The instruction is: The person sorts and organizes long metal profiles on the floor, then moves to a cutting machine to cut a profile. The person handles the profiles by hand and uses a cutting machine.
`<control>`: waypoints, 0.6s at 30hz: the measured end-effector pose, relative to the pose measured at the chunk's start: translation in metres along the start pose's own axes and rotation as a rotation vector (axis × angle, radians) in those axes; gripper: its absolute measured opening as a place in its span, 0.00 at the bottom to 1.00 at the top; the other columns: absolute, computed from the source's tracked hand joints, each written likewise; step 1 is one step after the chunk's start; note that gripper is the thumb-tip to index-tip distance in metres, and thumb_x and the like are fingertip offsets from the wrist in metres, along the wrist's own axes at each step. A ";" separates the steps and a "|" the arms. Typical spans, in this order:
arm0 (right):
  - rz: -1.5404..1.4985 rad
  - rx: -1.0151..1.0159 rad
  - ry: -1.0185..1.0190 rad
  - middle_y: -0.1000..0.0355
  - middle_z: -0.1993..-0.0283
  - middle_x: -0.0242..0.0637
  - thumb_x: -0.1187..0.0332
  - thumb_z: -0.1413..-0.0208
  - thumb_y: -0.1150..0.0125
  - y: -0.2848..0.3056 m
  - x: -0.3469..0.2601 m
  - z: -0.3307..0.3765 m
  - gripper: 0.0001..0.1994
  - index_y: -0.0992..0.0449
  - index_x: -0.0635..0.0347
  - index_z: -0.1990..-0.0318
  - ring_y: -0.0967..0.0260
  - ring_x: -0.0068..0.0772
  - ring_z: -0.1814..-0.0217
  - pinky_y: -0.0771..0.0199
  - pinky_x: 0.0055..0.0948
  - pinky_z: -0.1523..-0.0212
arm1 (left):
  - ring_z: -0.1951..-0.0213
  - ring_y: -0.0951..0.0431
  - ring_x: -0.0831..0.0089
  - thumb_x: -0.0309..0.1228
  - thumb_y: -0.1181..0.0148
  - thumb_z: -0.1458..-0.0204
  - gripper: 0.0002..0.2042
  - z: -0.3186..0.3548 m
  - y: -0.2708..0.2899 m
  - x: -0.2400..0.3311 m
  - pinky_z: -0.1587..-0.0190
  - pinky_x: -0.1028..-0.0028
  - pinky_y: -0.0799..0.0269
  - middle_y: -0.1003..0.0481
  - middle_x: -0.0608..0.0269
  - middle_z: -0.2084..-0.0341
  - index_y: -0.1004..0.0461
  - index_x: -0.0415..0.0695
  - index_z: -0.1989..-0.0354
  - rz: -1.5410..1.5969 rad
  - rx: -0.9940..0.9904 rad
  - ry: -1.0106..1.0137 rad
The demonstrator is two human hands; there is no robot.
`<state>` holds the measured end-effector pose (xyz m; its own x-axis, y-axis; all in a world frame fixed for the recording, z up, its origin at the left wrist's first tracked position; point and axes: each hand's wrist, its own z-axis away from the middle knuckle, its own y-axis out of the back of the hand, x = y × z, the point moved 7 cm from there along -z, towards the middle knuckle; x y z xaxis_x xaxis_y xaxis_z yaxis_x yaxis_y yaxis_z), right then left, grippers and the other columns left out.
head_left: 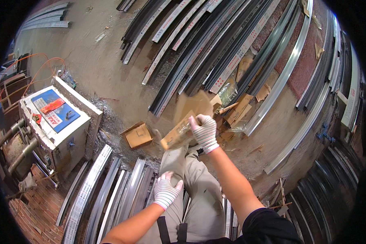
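My right hand (pixel 204 132), in a white striped glove, grips an open brown cardboard box (pixel 177 133) by its edge. The box is held above the floor in front of my knees, and its upper flaps are smeared by motion. Something clear and shiny shows inside it. My left hand (pixel 166 192), in a matching glove, lies on my left thigh with fingers apart, holding nothing. A second open cardboard box (pixel 138 135) sits on the floor left of the held one. Torn cardboard (pixel 237 110) and crumpled clear plastic (pixel 228 92) lie to the right.
Long metal profiles (pixel 232 61) are spread across the floor ahead, several with labelled strips. More profiles (pixel 128 191) lie beside and beneath my legs. At left stands a machine with a white top and blue panel (pixel 57 110). A dark stack of profiles (pixel 325 191) fills the right.
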<state>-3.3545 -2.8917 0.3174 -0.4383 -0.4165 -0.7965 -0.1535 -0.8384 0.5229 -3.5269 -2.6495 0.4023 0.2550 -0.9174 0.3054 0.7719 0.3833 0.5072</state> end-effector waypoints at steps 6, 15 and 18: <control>-0.318 -0.215 -0.060 0.30 0.80 0.43 0.62 0.46 0.29 -0.019 -0.111 0.068 0.16 0.26 0.62 0.79 0.33 0.42 0.78 0.34 0.38 0.74 | 0.33 0.35 0.56 0.53 0.46 0.39 0.37 -0.044 -0.051 -0.083 0.32 0.55 0.35 0.39 0.56 0.30 0.45 0.43 0.28 1.139 0.028 0.095; -0.507 -0.374 -0.424 0.21 0.59 0.39 0.59 0.39 0.32 -0.090 -0.018 0.070 0.17 0.22 0.66 0.55 0.25 0.29 0.59 0.24 0.28 0.55 | 0.43 0.25 0.63 0.24 0.33 0.44 0.27 -0.005 0.044 -0.172 0.34 0.64 0.33 0.25 0.54 0.42 0.35 0.37 0.36 0.715 0.510 0.240; 0.376 -0.291 -0.011 0.31 0.41 0.50 0.56 0.56 0.26 -0.073 0.051 0.032 0.35 0.29 0.60 0.40 0.35 0.54 0.39 0.36 0.48 0.36 | 0.36 0.33 0.57 0.26 0.32 0.46 0.38 -0.026 0.058 -0.194 0.31 0.62 0.40 0.36 0.43 0.34 0.46 0.38 0.28 0.618 0.705 0.234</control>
<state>-3.3939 -2.8399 0.2484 -0.4254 -0.7078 -0.5639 0.2717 -0.6943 0.6664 -3.5162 -2.4519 0.3516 0.6676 -0.5012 0.5506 -0.0446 0.7113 0.7015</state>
